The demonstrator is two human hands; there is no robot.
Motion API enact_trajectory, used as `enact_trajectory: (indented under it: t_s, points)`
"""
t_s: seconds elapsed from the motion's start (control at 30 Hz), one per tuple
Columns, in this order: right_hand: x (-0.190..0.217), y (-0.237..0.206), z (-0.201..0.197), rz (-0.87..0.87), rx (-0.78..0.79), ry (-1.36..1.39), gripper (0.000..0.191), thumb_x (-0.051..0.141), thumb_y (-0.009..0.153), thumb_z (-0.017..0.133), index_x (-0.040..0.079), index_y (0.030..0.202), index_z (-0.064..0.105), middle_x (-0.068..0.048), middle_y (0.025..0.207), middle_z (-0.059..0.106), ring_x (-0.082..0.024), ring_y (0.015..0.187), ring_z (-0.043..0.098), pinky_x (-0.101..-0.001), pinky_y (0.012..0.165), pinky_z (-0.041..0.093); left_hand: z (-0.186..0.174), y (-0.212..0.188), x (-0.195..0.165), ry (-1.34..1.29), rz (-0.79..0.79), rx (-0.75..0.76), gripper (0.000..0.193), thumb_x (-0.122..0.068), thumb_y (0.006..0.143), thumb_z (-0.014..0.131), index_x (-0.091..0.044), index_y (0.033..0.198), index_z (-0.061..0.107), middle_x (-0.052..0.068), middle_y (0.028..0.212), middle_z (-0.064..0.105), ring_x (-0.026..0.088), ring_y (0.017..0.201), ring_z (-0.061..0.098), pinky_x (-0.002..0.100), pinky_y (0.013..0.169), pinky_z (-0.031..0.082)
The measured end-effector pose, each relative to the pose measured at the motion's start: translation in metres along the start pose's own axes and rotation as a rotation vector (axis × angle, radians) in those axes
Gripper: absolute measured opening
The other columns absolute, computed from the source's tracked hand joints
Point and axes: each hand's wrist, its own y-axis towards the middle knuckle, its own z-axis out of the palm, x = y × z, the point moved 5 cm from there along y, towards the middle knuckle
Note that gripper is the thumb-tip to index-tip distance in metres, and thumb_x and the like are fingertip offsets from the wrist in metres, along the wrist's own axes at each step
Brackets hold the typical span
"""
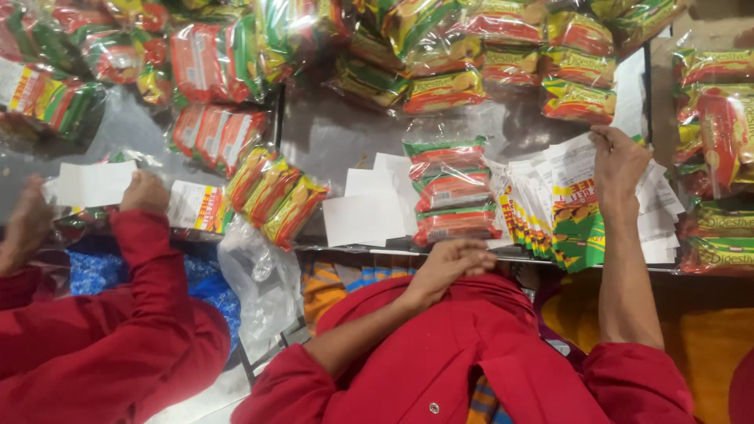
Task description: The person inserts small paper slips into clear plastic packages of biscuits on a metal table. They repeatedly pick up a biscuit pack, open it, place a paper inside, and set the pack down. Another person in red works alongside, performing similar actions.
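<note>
Red sleeves frame the left hand (449, 263), loosely curled and seemingly empty just below a biscuit bundle (449, 191). Right hand (617, 161) lies flat, fingers spread, atop fanned printed slips (564, 206) on the table (330, 133); peeling one off calls for light pressure.

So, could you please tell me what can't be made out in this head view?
- Left hand: palm side is turned away, so any grip is hidden.
- Right hand: rests on the fanned printed labels; fingertips hidden by paper.
- Wrapped biscuit bundle: pack count blurred by glossy film.
- Co-worker's hand at a white slip: body cut off by the left edge.
</note>
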Motion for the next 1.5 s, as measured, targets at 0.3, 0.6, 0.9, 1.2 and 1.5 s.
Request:
enact_trajectory:
  t_s: [0.3,0.6,0.9,1.2,1.5]
  points:
    - [0.141,-0.014,-0.045,-0.122,0.329,0.208,0.007,0.003,0.106,0.07,0.001,0.111,0.074,-0.008,0.098,0.076,-0.011,0.09,0.07,-0.0263,0.079,0.053,0.002,0.058,-0.072,0.554,0.556,-0.178,0.039,-0.017,0.096,0.072,0.005,0.128,0.064,0.014,0.105,0.071,0.014,0.093,0.07,0.03,0.082,0.061]
    - [0.248,-0.022,-0.023,-0.322,0.505,0.216,0.017,-0.002,0.1,0.067,0.004,0.113,0.075,-0.009,0.098,0.075,-0.014,0.089,0.068,-0.0294,0.077,0.052,0.0,0.024,-0.054,0.324,0.419,-0.11,0.024,-0.013,0.099,0.07,0.008,0.111,0.071,0.011,0.09,0.076,0.013,0.079,0.071,0.028,0.067,0.059]
    - [0.269,-0.067,-0.033,-0.426,0.136,0.024,0.022,-0.007,0.098,0.077,-0.003,0.118,0.068,-0.02,0.117,0.071,-0.034,0.102,0.065,-0.0398,0.093,0.053,-0.008,0.011,-0.058,-0.328,0.462,-0.205,0.019,-0.01,0.107,0.063,0.007,0.113,0.069,0.013,0.103,0.074,0.019,0.092,0.074,0.031,0.087,0.062]
    - [0.241,-0.12,-0.005,-0.09,0.293,0.448,0.018,0.002,0.103,0.076,-0.005,0.119,0.072,-0.01,0.108,0.074,-0.012,0.097,0.067,-0.0261,0.088,0.054,-0.008,-0.002,-0.069,0.127,0.665,-0.357,0.015,-0.012,0.105,0.069,0.003,0.107,0.071,0.005,0.095,0.071,0.009,0.09,0.064,0.025,0.083,0.054]
    - [0.191,-0.084,-0.004,0.182,0.223,0.63,0.017,0.009,0.115,0.064,-0.005,0.109,0.072,-0.002,0.087,0.067,-0.005,0.077,0.059,-0.02,0.074,0.047,-0.072,-0.022,-0.075,0.472,0.719,-0.56,0.01,0.004,0.096,0.063,-0.002,0.101,0.07,0.006,0.098,0.072,0.012,0.086,0.064,0.029,0.077,0.053]
